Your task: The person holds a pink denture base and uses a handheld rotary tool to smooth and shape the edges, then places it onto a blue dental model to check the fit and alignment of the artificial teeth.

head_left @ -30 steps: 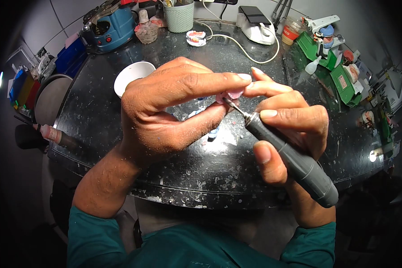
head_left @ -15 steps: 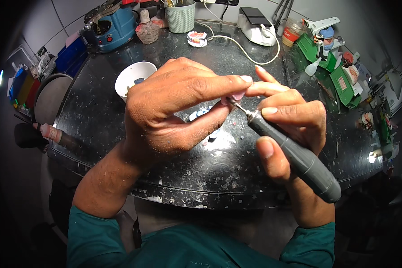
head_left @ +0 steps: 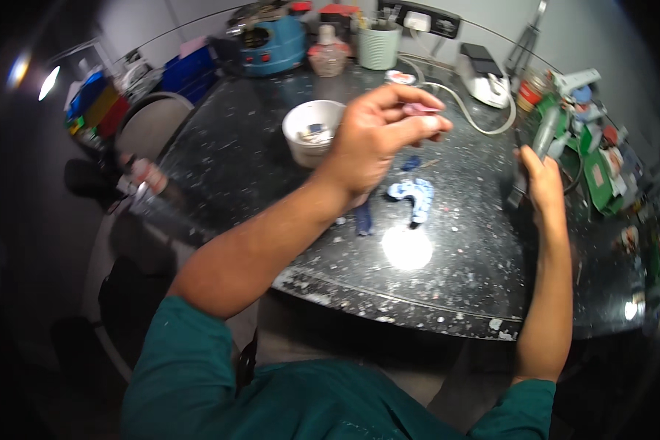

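Observation:
My left hand (head_left: 374, 139) is raised over the far middle of the black table. Its thumb and fingers pinch a small pink piece (head_left: 420, 109), partly covered by the fingers. At the right side of the table my right hand (head_left: 544, 183) is closed round a grey rotary handpiece (head_left: 547, 130), which points away from me. A dark grey block-like thing (head_left: 519, 189) stands close beside that hand. Below my left hand lies a blue-and-white horseshoe-shaped dental arch piece (head_left: 422, 193). Near it are a dark blue strip (head_left: 364, 219) and a small blue bit (head_left: 411, 163).
A white bowl (head_left: 306, 152) with small pieces inside stands left of my left hand. Along the back are a blue machine (head_left: 277, 48), a glass bottle (head_left: 328, 57), a pot of tools (head_left: 379, 48) and a white device (head_left: 484, 82) with a cable. Green trays (head_left: 601, 172) line the right edge.
My hands have moved apart. The right hand has carried the handpiece away from the pink piece to the right; the left still pinches the piece. The view has shifted, uncovering the dental arch piece.

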The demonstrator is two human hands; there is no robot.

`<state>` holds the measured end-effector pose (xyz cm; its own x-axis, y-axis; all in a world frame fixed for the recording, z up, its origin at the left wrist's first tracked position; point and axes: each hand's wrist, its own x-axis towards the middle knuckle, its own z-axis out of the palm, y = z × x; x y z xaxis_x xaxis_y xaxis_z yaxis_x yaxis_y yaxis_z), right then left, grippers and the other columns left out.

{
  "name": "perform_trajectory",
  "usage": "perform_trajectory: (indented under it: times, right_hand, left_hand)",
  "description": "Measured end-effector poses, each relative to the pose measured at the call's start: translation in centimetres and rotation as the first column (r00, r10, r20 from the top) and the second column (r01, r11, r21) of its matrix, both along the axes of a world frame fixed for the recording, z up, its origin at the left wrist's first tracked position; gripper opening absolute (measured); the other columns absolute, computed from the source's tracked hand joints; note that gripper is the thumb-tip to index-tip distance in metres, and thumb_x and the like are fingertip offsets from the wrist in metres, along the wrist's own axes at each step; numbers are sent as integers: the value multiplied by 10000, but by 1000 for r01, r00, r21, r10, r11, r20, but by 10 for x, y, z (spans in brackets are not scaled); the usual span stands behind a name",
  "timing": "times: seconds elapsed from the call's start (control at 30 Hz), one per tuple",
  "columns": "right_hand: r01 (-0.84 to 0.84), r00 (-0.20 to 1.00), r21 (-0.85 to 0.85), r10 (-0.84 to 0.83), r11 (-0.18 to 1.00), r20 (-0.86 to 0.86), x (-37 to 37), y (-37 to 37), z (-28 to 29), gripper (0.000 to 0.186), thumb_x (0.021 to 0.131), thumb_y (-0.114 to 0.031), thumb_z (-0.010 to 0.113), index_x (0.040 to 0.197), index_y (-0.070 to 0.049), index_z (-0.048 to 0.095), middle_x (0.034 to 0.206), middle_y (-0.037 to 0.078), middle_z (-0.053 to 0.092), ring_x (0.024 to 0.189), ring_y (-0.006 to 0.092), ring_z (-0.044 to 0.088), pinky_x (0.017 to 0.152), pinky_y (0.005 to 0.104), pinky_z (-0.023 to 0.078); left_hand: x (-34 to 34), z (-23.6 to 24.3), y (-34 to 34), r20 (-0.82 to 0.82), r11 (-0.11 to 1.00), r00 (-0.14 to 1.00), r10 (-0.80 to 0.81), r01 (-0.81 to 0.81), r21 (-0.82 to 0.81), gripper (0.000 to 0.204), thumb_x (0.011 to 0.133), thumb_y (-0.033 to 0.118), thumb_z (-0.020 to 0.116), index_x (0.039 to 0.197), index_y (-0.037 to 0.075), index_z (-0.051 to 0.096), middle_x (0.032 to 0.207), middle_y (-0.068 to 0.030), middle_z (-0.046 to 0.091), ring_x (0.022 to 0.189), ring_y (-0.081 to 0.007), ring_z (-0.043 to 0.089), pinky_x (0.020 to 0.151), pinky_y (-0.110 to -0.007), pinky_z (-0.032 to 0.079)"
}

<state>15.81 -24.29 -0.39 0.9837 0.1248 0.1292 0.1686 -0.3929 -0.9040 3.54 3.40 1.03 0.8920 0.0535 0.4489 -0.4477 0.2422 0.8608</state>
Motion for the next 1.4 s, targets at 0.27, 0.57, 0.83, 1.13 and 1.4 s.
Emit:
perform_trajectory:
  times: [0.27,0.57,0.83,1.13,1.4]
  right_hand:
    - [-22,997,-733,-40,680,-67,11,-19,-9,475,801,-421,634,784,51,683,726,191,670,715,287,681,684,402,507]
    - [-397,800,13,339,918,495,-64,50,17,371,822,-183,783,1154,-76,657,961,47,654,829,128,622,742,256,533]
    - [-607,631,47,446,793,634,-64,63,-2,250,828,46,723,1074,5,714,949,90,716,866,150,702,748,246,562]
    - [-387,916,559,378,734,138,-41,47,-3,260,925,-107,677,1127,56,660,1040,143,718,852,154,694,810,303,595]
    - [-533,825,501,549,682,129,-58,56,-1,225,897,-79,703,1092,26,660,1015,84,703,905,134,671,832,285,547]
  left_hand:
    - [3,-6,-15,-216,995,972,-95,87,-45,341,1012,338,541,1077,34,680,910,-74,737,846,-125,681,759,-247,499]
    - [0,-18,-15,-275,980,955,-114,154,129,355,1027,334,506,1057,15,659,820,-50,695,747,-84,624,665,-222,448]
    - [-9,-16,-24,-188,938,973,-134,186,294,418,1058,349,422,1001,10,660,742,-40,650,667,-76,582,602,-214,433]
    - [-9,-16,4,223,185,959,174,-254,949,356,752,217,769,1063,83,660,1018,-97,617,977,-245,577,885,-355,477]
    - [1,-29,-6,-250,741,966,58,126,659,339,852,68,610,1171,1,516,972,-119,633,866,-213,635,816,-311,524]
